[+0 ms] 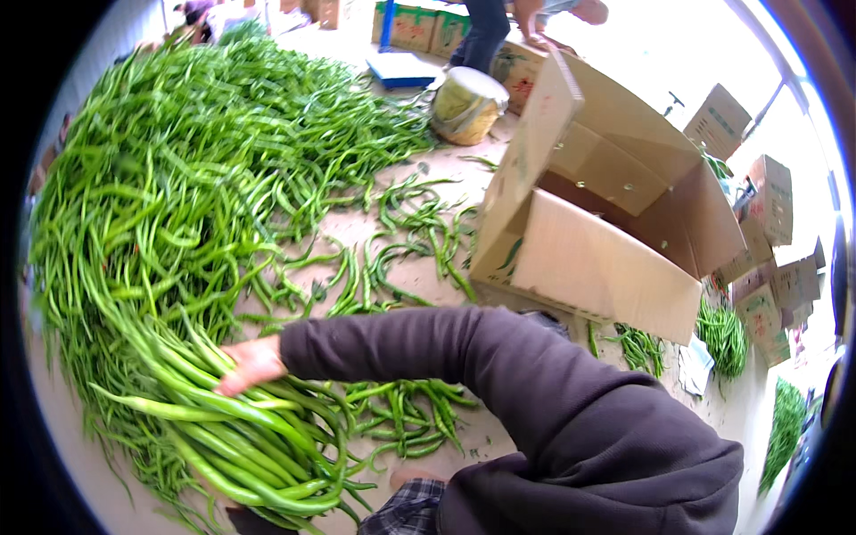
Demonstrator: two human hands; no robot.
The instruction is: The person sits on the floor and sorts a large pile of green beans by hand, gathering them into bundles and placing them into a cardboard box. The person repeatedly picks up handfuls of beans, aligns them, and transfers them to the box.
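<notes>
My right hand (251,366), in a dark sleeve reaching across from the right, grips a thick bunch of long green chili peppers (247,435). The bunch curves down towards the lower edge of the picture, beside a large heap of the same peppers (187,154). My left hand is out of view; whether it lies under the bunch cannot be seen. Looser peppers (408,418) lie on the floor just right of the bunch. Beyond my forearm stands an open cardboard box (608,261), tilted in view, with its flaps spread and its inside showing bare.
Behind the box, a pail-like container (470,107) stands near a blue-edged platform scale (401,69). Another person (485,30) bends over closed cartons at the back. More cardboard boxes (769,200) are stacked at the right, near another pepper pile (722,338) and a white cloth-like piece (695,364).
</notes>
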